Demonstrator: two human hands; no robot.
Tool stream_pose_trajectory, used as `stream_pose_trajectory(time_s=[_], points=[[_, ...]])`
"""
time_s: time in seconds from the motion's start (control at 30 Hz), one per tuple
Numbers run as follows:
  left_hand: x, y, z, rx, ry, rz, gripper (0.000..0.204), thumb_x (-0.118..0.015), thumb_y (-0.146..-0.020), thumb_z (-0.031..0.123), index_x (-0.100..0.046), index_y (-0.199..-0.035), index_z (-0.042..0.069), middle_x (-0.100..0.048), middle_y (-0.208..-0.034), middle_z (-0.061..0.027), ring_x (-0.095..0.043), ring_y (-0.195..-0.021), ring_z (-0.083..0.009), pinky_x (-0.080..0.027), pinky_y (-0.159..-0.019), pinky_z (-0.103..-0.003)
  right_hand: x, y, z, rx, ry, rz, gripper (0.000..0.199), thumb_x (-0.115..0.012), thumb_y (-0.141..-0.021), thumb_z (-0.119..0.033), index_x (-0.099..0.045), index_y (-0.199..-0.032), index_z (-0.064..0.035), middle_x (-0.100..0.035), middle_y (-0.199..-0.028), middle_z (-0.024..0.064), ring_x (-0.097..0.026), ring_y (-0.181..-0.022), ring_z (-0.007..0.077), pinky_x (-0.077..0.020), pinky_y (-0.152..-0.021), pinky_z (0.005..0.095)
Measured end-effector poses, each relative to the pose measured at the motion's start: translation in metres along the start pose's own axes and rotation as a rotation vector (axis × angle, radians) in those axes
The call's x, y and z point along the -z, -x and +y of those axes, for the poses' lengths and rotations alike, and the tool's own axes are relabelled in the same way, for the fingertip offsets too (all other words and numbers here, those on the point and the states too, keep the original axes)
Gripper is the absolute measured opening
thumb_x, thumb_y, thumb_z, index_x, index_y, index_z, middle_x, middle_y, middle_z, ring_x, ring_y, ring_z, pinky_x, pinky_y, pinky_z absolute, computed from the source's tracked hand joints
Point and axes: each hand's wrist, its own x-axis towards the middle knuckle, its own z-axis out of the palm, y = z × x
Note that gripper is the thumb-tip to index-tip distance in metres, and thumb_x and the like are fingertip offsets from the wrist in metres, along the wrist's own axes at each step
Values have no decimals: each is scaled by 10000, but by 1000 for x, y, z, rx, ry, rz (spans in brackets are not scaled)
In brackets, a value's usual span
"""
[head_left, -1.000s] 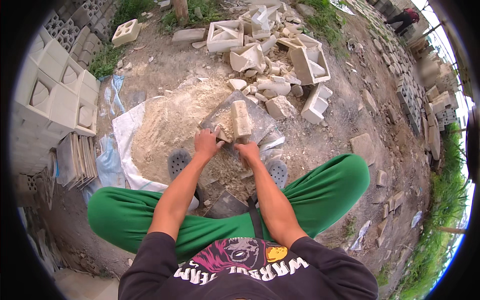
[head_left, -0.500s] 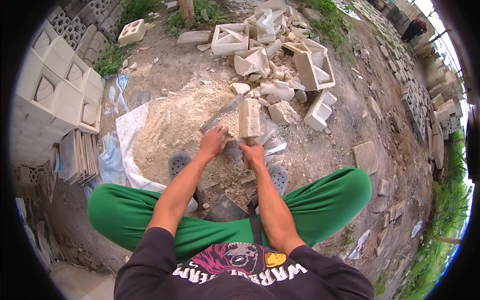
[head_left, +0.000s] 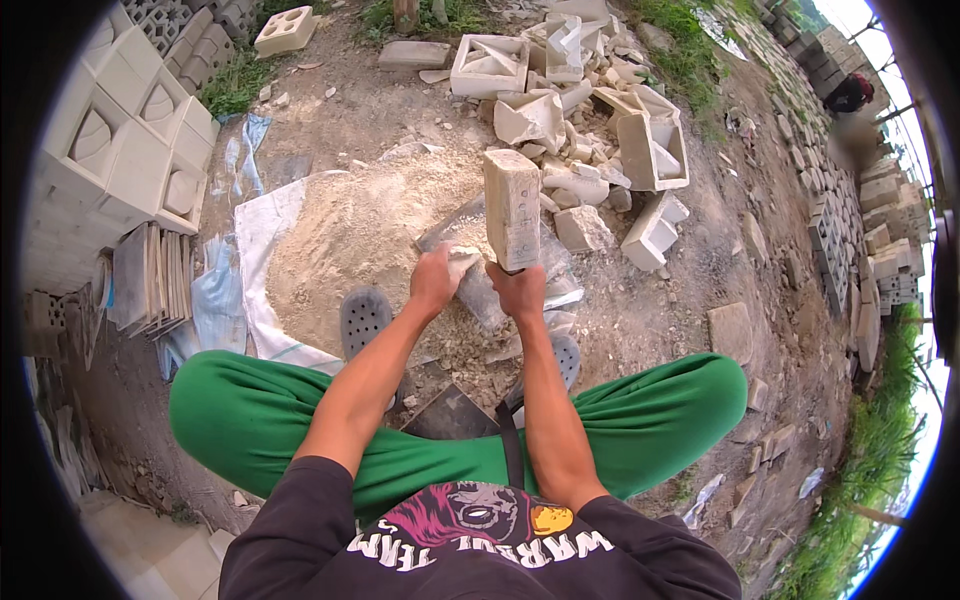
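My right hand [head_left: 518, 292] is closed around the handle of a mallet [head_left: 513, 208] with a thick, block-shaped, dusty wooden head. The mallet's head is held up above a dark flat slab [head_left: 478, 300] on the ground. Beside it, my left hand [head_left: 433, 280] grips a small pale block fragment [head_left: 461, 262] over the same slab. Crushed pale grit lies on the slab, partly hidden behind the mallet. To the left, a heap of pale crumbled material [head_left: 335, 245] spreads over a white sack sheet [head_left: 256, 275].
Broken pale concrete blocks [head_left: 490, 66] and rubble are piled beyond the slab. Whole blocks [head_left: 130, 150] stack up on the left, above leaning thin boards [head_left: 155, 285]. My green-trousered knees spread either side; grey clogs [head_left: 366, 318] flank the work spot. A person [head_left: 850, 93] is far right.
The mallet has risen, its head now nearer and larger in view. My left hand has shifted slightly, and the pale fragment shows more plainly. The whole view has tilted a little.
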Motion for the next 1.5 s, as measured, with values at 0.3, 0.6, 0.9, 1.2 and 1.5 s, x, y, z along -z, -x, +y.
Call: stream_pose_trajectory(time_s=[0.3, 0.6, 0.9, 1.2, 1.5], points=[[15, -5, 15, 69, 10, -98, 395, -744, -817, 170, -631, -1162, 15, -665, -1161, -162, -618, -1067, -375, -503, -912, -472, -27, 21, 59, -190, -18, -22, 290, -773, -721, -263, -702, -825, -2, -692, -656, 131, -684, -563, 235, -519, -536, 371], [5, -3, 6, 54, 50, -70, 398, -754, -809, 165, -626, -1160, 29, -680, -1072, -224, -638, -1012, -410, -512, -857, -496, 2, -7, -1, 55, -12, 144, 274, -748, -725, -222, -705, -847, 19, -694, -735, 219, -714, -724, 367, -529, -639, 432], [12, -9, 8, 100, 79, -120, 257, -720, -822, 111, -635, -1053, 36, -668, -1084, -190, -624, -1030, -408, -510, -865, -492, -25, 26, 54, -158, 60, -10, 317, -760, -709, -296, -729, -862, -20, -702, -727, 181, -709, -675, 301, -544, -651, 395], [4, -6, -4, -39, 69, -52, 424, -763, -803, 152, -616, -1172, 5, -681, -1055, -235, -645, -1001, -421, -520, -849, -488, -22, -3, 11, 115, 92, 122, 302, -755, -728, -266, -703, -863, -1, -681, -698, 164, -688, -679, 310, -526, -631, 416], [20, -9, 10, 5, 94, -95, 277, -659, -877, 118, -635, -1135, 19, -681, -1065, -229, -640, -1016, -428, -514, -881, -499, -32, 14, 60, -131, -35, 108, 219, -755, -757, -222, -699, -785, -12, -671, -643, 77, -662, -569, 162, -513, -537, 328]])
